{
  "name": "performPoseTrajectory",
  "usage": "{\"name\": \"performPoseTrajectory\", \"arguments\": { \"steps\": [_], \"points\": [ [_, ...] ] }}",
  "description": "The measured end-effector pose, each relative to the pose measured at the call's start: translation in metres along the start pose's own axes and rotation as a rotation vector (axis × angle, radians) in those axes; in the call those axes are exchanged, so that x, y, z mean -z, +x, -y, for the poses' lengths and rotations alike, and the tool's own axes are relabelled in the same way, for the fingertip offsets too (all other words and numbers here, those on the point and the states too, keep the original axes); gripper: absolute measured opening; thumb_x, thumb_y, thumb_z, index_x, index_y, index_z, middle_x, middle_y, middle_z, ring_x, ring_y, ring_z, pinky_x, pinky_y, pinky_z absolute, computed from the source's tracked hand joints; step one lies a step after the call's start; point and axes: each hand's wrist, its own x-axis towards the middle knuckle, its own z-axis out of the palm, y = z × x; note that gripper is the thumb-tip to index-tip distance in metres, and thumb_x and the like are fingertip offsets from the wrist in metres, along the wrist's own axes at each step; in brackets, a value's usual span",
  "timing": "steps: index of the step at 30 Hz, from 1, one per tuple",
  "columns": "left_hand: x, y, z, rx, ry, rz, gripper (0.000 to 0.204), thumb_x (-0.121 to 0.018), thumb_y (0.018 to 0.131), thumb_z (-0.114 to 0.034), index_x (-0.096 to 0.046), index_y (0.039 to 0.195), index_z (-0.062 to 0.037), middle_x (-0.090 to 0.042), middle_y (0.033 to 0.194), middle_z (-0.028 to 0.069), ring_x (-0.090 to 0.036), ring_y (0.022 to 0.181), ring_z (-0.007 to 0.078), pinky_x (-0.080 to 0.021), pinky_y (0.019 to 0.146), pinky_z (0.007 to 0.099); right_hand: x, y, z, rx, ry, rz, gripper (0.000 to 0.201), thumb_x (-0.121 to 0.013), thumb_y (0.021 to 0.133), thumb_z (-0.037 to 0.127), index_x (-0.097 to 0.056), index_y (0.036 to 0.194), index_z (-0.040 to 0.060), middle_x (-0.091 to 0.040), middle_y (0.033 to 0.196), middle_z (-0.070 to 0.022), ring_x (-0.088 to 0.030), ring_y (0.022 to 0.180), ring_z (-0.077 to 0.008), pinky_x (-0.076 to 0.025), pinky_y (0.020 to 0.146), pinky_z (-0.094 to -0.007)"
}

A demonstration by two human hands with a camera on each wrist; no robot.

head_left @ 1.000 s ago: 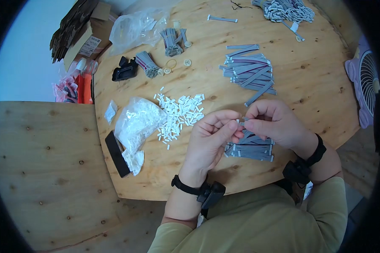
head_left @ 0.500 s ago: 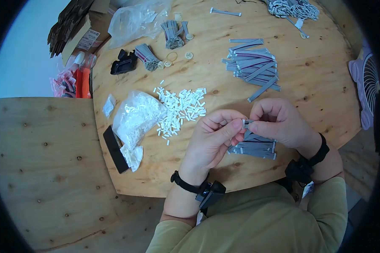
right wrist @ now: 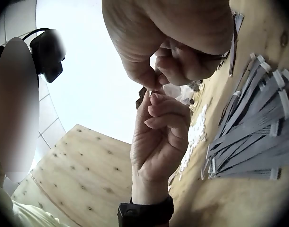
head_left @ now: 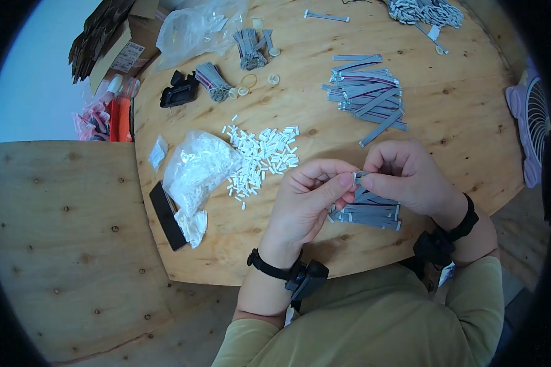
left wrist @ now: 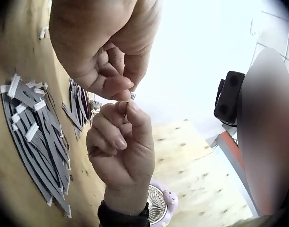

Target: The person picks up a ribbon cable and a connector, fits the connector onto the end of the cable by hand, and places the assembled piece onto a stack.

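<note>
Both hands meet fingertip to fingertip above a pile of grey ribbon cables (head_left: 368, 215). The left hand (head_left: 315, 199) pinches a small white connector (head_left: 356, 176) between thumb and forefinger. Opposite it, the right hand (head_left: 407, 180) pinches a short grey cable end beside that connector; most of this cable is hidden by the fingers. In the left wrist view, the right hand (left wrist: 121, 142) touches the left hand (left wrist: 106, 42) at the tips. The right wrist view shows the left hand (right wrist: 158, 132) below the right hand (right wrist: 168, 38), with a tiny light piece between them.
Loose white connectors (head_left: 263, 153) lie beside a clear bag (head_left: 199, 165) of white pieces. Another cable pile (head_left: 367, 92) is farther back. Around the table stand bundled cables (head_left: 213, 82), a black holder (head_left: 179, 90), a dark bar (head_left: 167, 216), a cardboard box (head_left: 128, 52) and a purple fan (head_left: 523, 128).
The camera view has shifted slightly. The fingertips have come closer together around the connector and cable end since a second ago; over the last half second the hands hardly move.
</note>
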Motion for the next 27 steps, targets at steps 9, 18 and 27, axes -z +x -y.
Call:
{"name": "performPoseTrajectory", "arguments": {
  "steps": [9, 18, 27],
  "points": [
    [-0.0021, -0.0001, 0.0031, -0.108, 0.147, -0.030, 0.019, -0.057, 0.077, 0.003, -0.058, 0.096, 0.0012, -0.062, 0.079, 0.0062, -0.057, 0.066, 0.0067, -0.045, 0.057, 0.0171, -0.0001, 0.0006, -0.0044, 0.013, -0.027, -0.038, 0.006, -0.056, 0.079, 0.007, -0.054, 0.076, 0.0015, -0.055, 0.070, 0.0007, -0.050, 0.062, -0.0024, -0.041, 0.053, -0.0171],
    [-0.0040, 0.0001, 0.0055, -0.151, 0.188, -0.093, 0.018, -0.056, 0.076, 0.004, -0.058, 0.094, 0.0024, -0.062, 0.077, 0.0082, -0.058, 0.065, 0.0093, -0.046, 0.055, 0.0176, -0.0052, 0.0011, -0.0048, 0.036, 0.049, -0.041, 0.004, -0.052, 0.082, 0.004, -0.051, 0.079, 0.0006, -0.058, 0.075, -0.0037, -0.056, 0.069, -0.0061, -0.045, 0.059, -0.0192],
    [-0.0030, -0.0009, 0.0071, -0.167, 0.203, -0.093, 0.018, -0.057, 0.076, 0.004, -0.060, 0.094, 0.0011, -0.061, 0.078, 0.0061, -0.056, 0.065, 0.0077, -0.044, 0.055, 0.0171, -0.0065, 0.0009, -0.0037, 0.043, 0.058, -0.029, 0.005, -0.051, 0.083, 0.005, -0.051, 0.080, 0.0007, -0.059, 0.076, -0.0044, -0.056, 0.069, -0.0066, -0.045, 0.060, -0.0193]
  ]
}}
